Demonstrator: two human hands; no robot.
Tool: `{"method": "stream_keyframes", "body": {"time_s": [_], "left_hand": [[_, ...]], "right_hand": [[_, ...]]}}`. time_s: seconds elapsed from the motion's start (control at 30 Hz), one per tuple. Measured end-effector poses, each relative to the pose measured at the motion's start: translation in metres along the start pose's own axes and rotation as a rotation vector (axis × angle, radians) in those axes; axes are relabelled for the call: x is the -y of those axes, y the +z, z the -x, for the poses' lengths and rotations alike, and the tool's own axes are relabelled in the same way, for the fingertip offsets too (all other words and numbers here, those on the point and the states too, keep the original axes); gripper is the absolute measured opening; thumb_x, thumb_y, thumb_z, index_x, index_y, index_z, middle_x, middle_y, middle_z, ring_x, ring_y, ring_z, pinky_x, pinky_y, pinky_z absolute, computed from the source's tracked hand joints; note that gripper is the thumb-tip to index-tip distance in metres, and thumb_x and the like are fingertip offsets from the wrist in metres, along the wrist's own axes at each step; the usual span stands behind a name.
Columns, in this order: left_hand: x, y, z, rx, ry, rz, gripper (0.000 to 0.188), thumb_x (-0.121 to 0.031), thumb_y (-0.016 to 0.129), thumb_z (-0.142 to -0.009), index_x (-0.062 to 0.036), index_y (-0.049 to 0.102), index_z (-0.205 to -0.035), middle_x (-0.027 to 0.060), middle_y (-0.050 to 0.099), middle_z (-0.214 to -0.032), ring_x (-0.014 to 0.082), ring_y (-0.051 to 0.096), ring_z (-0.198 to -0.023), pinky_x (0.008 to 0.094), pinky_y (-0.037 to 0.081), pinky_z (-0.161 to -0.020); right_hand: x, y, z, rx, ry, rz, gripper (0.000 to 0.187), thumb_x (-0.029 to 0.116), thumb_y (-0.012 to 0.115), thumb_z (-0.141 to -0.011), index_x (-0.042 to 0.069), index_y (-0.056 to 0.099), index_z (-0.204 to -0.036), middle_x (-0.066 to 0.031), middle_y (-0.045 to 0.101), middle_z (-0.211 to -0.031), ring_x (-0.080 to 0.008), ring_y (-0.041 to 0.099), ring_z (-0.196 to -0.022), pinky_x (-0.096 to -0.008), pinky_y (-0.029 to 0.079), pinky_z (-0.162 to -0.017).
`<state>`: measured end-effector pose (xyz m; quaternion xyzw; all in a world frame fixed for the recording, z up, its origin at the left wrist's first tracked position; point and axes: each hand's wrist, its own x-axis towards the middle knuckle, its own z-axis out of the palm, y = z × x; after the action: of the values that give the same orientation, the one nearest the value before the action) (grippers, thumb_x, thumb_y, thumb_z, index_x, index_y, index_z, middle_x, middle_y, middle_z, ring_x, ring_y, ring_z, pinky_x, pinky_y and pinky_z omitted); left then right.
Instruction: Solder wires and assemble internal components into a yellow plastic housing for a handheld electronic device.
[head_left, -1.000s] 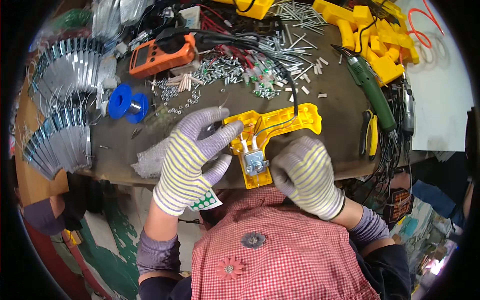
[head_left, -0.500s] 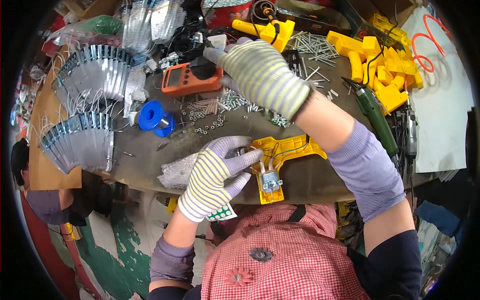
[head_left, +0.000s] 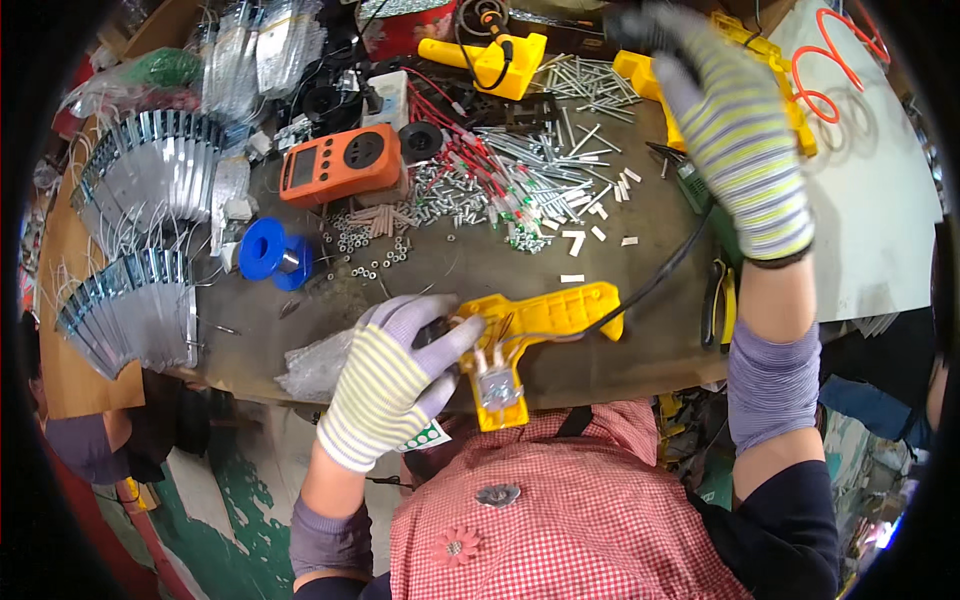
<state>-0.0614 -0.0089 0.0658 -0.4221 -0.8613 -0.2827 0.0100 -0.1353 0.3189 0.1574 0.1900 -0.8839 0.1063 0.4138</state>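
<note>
My left hand (head_left: 390, 370), in a striped glove, is closed on the left end of a yellow plastic housing half (head_left: 570, 312). Thin wires and a small metal component (head_left: 497, 388) sit inside this housing. From its handle end a black cord (head_left: 655, 280) runs up to the right, towards my right forearm. My right hand (head_left: 735, 120), gloved alike, is raised at the upper right over a heap of yellow plastic parts (head_left: 640, 75). Motion blurs its fingers, and I cannot make out whether the dark shape at them is something held.
An orange meter (head_left: 342, 165) with a socket stands behind loose screws and nuts. Left of it are a blue spool (head_left: 265, 248) and fanned metal-and-clear strips (head_left: 155, 170). Pliers (head_left: 717, 305) and a green electric screwdriver (head_left: 700, 190) lie at right, beside a white sheet (head_left: 870, 200).
My right hand has moved from beside the orange meter to the upper right. The left hand keeps hold of the housing half; the black cord now stretches to the right.
</note>
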Motion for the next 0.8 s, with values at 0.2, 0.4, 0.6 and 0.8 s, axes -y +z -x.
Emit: {"method": "stream_keyframes", "body": {"time_s": [0.2, 0.4, 0.6, 0.8], "left_hand": [[-0.002, 0.001, 0.011, 0.028, -0.008, 0.029, 0.056, -0.007, 0.068, -0.067, -0.0127, 0.066, -0.122, 0.0184, 0.061, -0.122, 0.0392, 0.061, -0.106, 0.0485, 0.049, -0.094], [-0.011, -0.012, 0.013, 0.049, -0.065, 0.009, 0.053, -0.009, 0.070, -0.066, -0.0090, 0.067, -0.119, 0.0184, 0.061, -0.124, 0.0395, 0.059, -0.111, 0.0492, 0.047, -0.096], [-0.028, -0.008, -0.026, -0.043, 0.136, 0.013, 0.039, -0.030, 0.072, -0.069, -0.0089, 0.070, -0.102, 0.0116, 0.067, -0.111, 0.0354, 0.062, -0.108, 0.0539, 0.046, -0.096], [-0.037, 0.011, -0.034, -0.046, 0.237, 0.061, 0.029, -0.019, 0.074, -0.071, -0.0122, 0.073, -0.099, 0.0036, 0.068, -0.093, 0.0260, 0.065, -0.097, 0.0521, 0.046, -0.099]], "right_hand": [[-0.015, 0.019, 0.101, 0.405, 0.437, 0.305, 0.040, 0.019, 0.065, -0.089, 0.010, 0.058, -0.127, -0.0179, 0.070, -0.099, -0.0357, 0.068, -0.089, -0.0463, 0.055, -0.076], [0.024, -0.053, 0.121, 0.489, 0.114, -0.142, 0.039, 0.004, 0.068, -0.078, 0.007, 0.064, -0.117, -0.0155, 0.065, -0.117, -0.0355, 0.061, -0.111, -0.0442, 0.050, -0.092], [0.042, -0.056, 0.166, 0.645, -0.078, -0.291, 0.024, 0.015, 0.070, -0.077, 0.013, 0.069, -0.101, -0.0027, 0.070, -0.102, -0.0264, 0.064, -0.109, -0.0467, 0.049, -0.099], [0.038, -0.049, 0.147, 0.526, 0.065, -0.509, 0.019, 0.019, 0.072, -0.076, 0.014, 0.068, -0.094, -0.0002, 0.067, -0.094, -0.0243, 0.064, -0.102, -0.0494, 0.045, -0.104]]}}
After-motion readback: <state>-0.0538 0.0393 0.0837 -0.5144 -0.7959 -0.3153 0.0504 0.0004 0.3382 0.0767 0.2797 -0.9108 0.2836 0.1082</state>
